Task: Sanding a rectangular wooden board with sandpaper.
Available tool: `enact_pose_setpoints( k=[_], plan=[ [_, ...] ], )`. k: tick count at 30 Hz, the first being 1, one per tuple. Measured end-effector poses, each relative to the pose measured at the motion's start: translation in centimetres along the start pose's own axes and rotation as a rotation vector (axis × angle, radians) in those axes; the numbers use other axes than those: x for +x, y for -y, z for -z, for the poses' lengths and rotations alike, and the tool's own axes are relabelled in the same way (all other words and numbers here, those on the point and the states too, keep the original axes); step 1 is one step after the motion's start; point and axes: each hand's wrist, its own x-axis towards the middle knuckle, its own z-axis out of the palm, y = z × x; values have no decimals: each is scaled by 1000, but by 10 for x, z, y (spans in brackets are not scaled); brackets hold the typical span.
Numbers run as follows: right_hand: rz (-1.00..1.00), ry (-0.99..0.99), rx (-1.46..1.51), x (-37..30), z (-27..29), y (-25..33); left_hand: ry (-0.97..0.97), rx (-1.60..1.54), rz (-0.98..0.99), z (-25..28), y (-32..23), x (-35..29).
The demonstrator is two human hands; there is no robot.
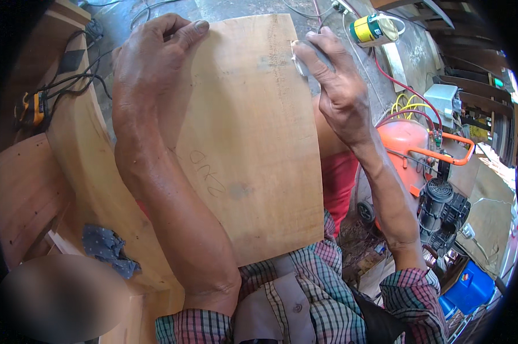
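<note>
A flat pale wooden board (253,143) lies in front of me over my lap, with scribbled pencil marks and dark smudges on its face. My left hand (156,57) is closed on the far left part of the board, thumb on the upper face. At the far right edge, my right hand (339,74) is closed with bent fingers around a small whitish folded piece (299,65), pressed against the board's edge. Whether that piece is sandpaper or cloth cannot be made out. The fingertips behind the board's edge are partly hidden.
Wooden panels (30,189) stand at the left, with a yellow-black power tool (34,109), cables and a dark blue rag (107,246). To the right are an orange air compressor (405,140), a paint can (375,30), hoses and a blue box (471,286). A blurred patch covers the lower left.
</note>
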Motion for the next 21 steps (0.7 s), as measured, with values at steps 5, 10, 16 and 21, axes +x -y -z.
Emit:
enact_pose_setpoints(
  k=[5,10,16,21],
  plan=[
    [-14,3,71,-24,6,5,-28,-27,24,-5,-7,-6],
    [-2,-7,45,6,3,-5,1,-109,158,0,-16,-9],
    [-52,9,20,-20,13,11,-30,-90,57,-5,-12,-6],
    [-17,18,-111,-4,9,8,2,-69,113,-4,-15,-8]
  ],
)
